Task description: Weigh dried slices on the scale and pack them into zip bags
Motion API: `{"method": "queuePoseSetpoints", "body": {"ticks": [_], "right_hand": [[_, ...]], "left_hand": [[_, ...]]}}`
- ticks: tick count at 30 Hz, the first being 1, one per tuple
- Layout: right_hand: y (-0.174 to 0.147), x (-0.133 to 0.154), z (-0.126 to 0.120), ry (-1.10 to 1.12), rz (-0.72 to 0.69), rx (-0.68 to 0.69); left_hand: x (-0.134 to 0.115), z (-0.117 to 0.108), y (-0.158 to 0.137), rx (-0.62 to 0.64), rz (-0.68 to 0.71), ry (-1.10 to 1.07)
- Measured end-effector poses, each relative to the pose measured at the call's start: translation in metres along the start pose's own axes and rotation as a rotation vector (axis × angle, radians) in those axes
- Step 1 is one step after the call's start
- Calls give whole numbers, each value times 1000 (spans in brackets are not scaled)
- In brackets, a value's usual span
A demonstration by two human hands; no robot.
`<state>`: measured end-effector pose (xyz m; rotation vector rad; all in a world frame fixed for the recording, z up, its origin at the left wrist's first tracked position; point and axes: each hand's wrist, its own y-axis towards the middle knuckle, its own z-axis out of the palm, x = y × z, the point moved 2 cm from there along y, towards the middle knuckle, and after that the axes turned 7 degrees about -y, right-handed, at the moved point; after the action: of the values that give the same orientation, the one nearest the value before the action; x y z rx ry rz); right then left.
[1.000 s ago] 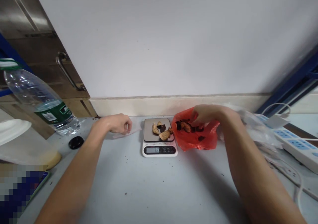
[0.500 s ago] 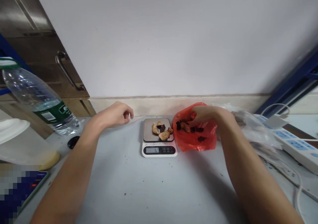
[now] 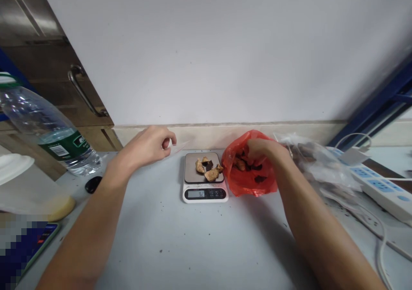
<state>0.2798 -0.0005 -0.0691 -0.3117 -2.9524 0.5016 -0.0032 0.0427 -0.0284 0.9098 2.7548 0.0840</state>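
A digital kitchen scale (image 3: 205, 194) stands in the middle of the table, its display reading what looks like 92 or 9.2. Several dried tan pieces (image 3: 211, 174) and a dark flake (image 3: 209, 165) lie on its plate. Left of the scale, my left hand (image 3: 151, 144) has its fingers curled in a pinch on a thin clear plastic bag (image 3: 179, 147). My right hand (image 3: 257, 149) reaches into an open red plastic bag (image 3: 251, 188), touching the scale's right side. More dried pieces (image 3: 240, 164) lie inside the bag; my right fingertips are hidden among them.
A water bottle (image 3: 66, 146), a white-lidded plastic container (image 3: 22, 182) and a small black object (image 3: 93, 184) are at left. Clear plastic bags (image 3: 325, 165), a power strip (image 3: 383, 191) and white cables lie at right. A white wall (image 3: 206, 58) rises behind the table.
My left hand has risen slightly, lifting the clear bag's edge a little. My right hand has shifted slightly within the red bag. The pieces on the scale and the reading look the same.
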Motion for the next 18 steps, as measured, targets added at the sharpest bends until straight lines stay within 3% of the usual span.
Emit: {"method": "queuePoseSetpoints", "body": {"ticks": [3, 8, 13, 18], "right_hand": [[-1, 0, -2, -46, 110, 33], [-21, 5, -19, -60, 99, -12], [-43, 28, -31, 39, -167, -126], [-26, 55, -13, 232, -377, -103]], "left_hand": [[-3, 0, 1, 32, -8, 10], [-2, 1, 1, 45, -8, 3], [-2, 3, 0, 88, -24, -10], [-6, 8, 0, 146, -31, 3]]}}
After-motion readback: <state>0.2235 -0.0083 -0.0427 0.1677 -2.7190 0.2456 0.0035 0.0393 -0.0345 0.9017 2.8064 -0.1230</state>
